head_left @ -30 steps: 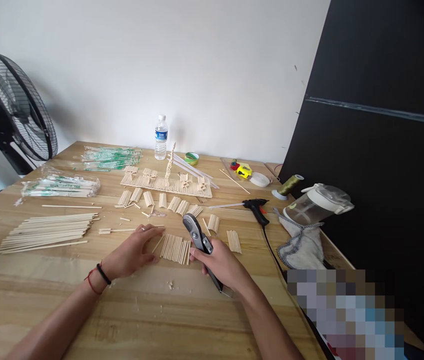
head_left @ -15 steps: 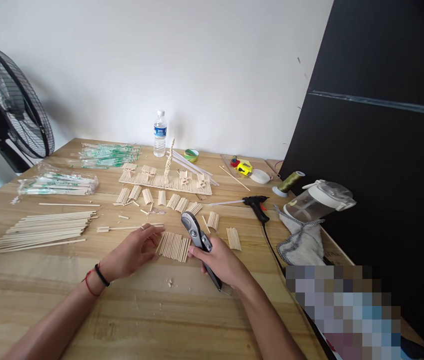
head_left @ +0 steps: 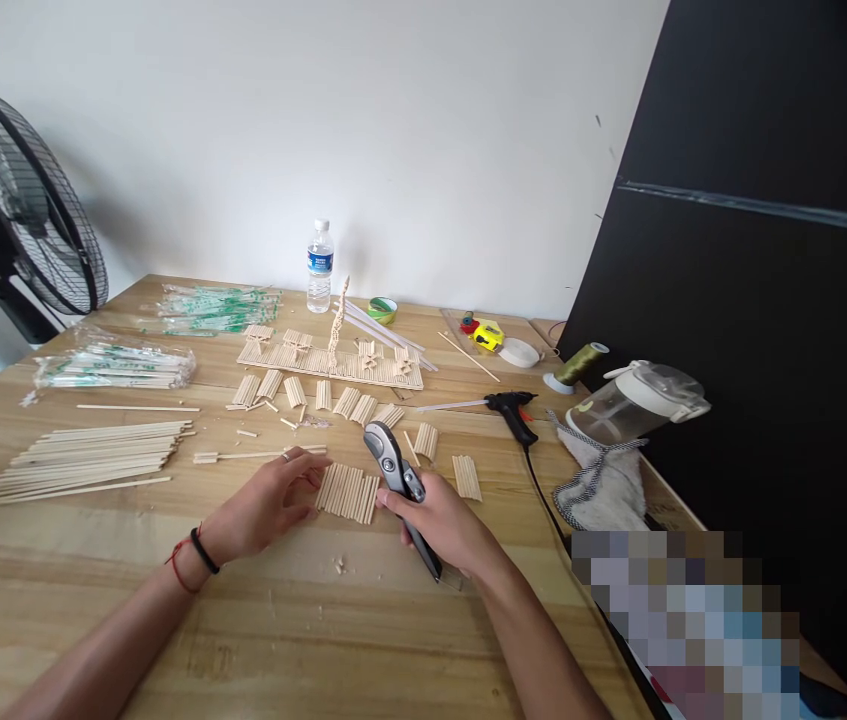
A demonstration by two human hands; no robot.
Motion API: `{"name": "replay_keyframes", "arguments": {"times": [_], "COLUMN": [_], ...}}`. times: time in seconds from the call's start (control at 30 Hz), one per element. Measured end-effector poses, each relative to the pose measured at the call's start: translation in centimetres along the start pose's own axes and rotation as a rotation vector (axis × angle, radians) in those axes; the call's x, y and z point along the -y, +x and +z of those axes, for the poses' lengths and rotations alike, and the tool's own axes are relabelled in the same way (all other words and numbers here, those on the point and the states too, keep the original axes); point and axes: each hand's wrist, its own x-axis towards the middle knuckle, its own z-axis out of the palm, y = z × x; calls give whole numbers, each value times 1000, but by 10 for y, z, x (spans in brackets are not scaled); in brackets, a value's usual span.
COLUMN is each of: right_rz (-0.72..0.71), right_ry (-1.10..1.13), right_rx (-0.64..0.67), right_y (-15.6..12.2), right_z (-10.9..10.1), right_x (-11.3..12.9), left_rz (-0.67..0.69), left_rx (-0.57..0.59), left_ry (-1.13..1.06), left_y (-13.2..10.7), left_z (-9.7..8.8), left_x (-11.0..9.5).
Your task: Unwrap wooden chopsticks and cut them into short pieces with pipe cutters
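My right hand [head_left: 442, 525] is closed round the handles of grey-and-black cutting pliers [head_left: 396, 474], whose head points up and away from me. My left hand [head_left: 265, 503] rests on the wooden table [head_left: 130, 600] with fingers loosely spread, its fingertips against the left edge of a row of short cut sticks [head_left: 349, 492]. A ring shows on one left finger, and red and black bands circle the wrist. Small wood chips [head_left: 340, 566] lie between my forearms.
Long sticks [head_left: 85, 460] lie at left, wrapped chopstick packs [head_left: 115, 368] behind them. A stick model [head_left: 333, 362], water bottle [head_left: 319, 266], tape roll [head_left: 382, 311], glue gun [head_left: 513, 412], thread spool [head_left: 577, 367], plastic jug [head_left: 637, 403] on a cloth, and a fan [head_left: 18, 200] surround the work area.
My left fingertips have slid right up to the row of short sticks. The pliers in my right hand have barely moved; the view has shifted slightly.
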Motion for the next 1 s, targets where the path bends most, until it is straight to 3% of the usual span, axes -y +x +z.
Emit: {"name": "replay_keyframes", "arguments": {"times": [0.47,0.73,0.87,1.0], "right_rz": [3,18,25,-23], "right_ry": [31,89,111,104], "right_rx": [10,31,13,-23], "right_y": [3,-5,-8,-9], "right_z": [2,-3,-5,-6], "right_x": [-9,6,15,17], "left_rz": [21,51,24,-69], "left_rx": [-20,-31,-103,-233], "left_ry": [47,36,74,203], "left_y": [0,-1,-6,-25], "left_z": [1,-2,-16,-44], "left_x": [-1,-1,-7,-5]}}
